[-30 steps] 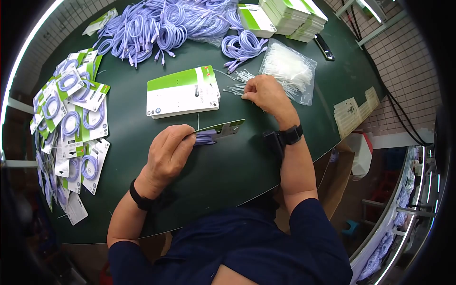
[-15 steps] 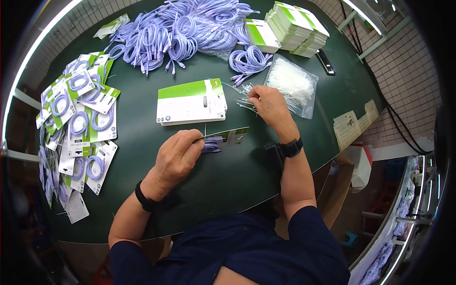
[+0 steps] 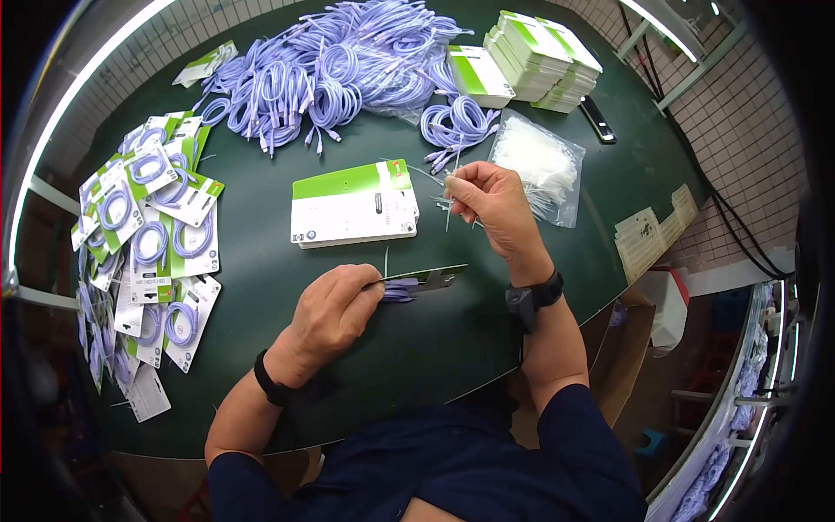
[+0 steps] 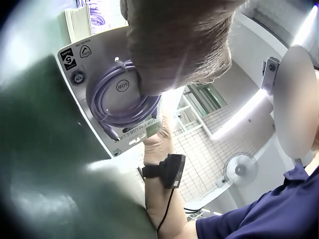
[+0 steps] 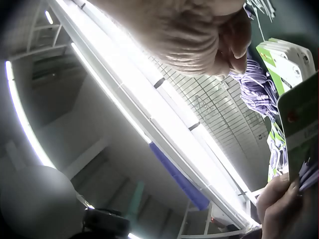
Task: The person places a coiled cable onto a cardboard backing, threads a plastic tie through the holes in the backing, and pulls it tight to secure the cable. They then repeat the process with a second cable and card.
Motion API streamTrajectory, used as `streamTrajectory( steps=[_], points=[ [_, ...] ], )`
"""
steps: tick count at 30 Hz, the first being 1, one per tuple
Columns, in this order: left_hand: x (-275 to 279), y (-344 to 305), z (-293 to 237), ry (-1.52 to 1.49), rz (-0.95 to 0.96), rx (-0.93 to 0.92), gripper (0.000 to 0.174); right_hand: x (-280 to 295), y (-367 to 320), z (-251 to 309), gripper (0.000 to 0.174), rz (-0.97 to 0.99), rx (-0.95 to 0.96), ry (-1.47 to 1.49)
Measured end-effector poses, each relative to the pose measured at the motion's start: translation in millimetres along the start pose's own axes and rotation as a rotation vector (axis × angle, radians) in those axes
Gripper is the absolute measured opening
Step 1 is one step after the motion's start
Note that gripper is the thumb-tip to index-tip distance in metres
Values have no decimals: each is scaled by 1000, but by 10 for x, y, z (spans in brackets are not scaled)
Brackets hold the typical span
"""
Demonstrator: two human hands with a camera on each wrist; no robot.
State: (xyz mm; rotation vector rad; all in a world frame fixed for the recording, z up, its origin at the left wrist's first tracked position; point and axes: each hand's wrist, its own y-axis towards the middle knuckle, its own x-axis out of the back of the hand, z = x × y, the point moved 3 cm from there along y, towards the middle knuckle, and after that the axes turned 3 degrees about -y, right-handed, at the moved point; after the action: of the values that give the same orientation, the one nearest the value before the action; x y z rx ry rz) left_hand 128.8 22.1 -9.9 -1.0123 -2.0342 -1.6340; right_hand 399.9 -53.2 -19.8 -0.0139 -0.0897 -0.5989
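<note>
My left hand (image 3: 335, 313) pinches a packaging card (image 3: 448, 277) by its edge, held on its side over the table. A coiled purple USB-C cable (image 4: 102, 94) lies against the card's printed face in the left wrist view. A thin white cable tie (image 3: 386, 259) sticks up from the card beside my left fingertips. Between thumb and fingers, my right hand (image 3: 497, 209) pinches another thin white cable tie (image 3: 448, 219) above the loose ties. In the right wrist view the fingers hide most of what they hold.
A stack of green-and-white cards (image 3: 355, 213) lies ahead of my hands. A bag of cable ties (image 3: 539, 165) sits at right, card stacks (image 3: 531, 56) behind it. Purple cables (image 3: 339, 65) heap at the back. Carded cables (image 3: 148, 239) pile at left. A black object (image 3: 597, 120) lies far right.
My right hand has drawn back from the loose ties, lifting one that now stands out from its fingertips. The left hand keeps its grip on the card.
</note>
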Motion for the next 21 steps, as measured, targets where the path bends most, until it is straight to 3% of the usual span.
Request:
streamTrajectory(
  steps=[3, 7, 21],
  points=[
    [9, 21, -75, -26, 17, -26, 22, -189, -36, -93, 12, 211, -191, 164],
    [21, 4, -97, -40, 34, -65, 21, -407, -131, -111, 12, 350, -306, 191],
    [-43, -28, -39, -38, 12, -82, 21, -566, -203, -175, 12, 455, -348, 198]
  ],
)
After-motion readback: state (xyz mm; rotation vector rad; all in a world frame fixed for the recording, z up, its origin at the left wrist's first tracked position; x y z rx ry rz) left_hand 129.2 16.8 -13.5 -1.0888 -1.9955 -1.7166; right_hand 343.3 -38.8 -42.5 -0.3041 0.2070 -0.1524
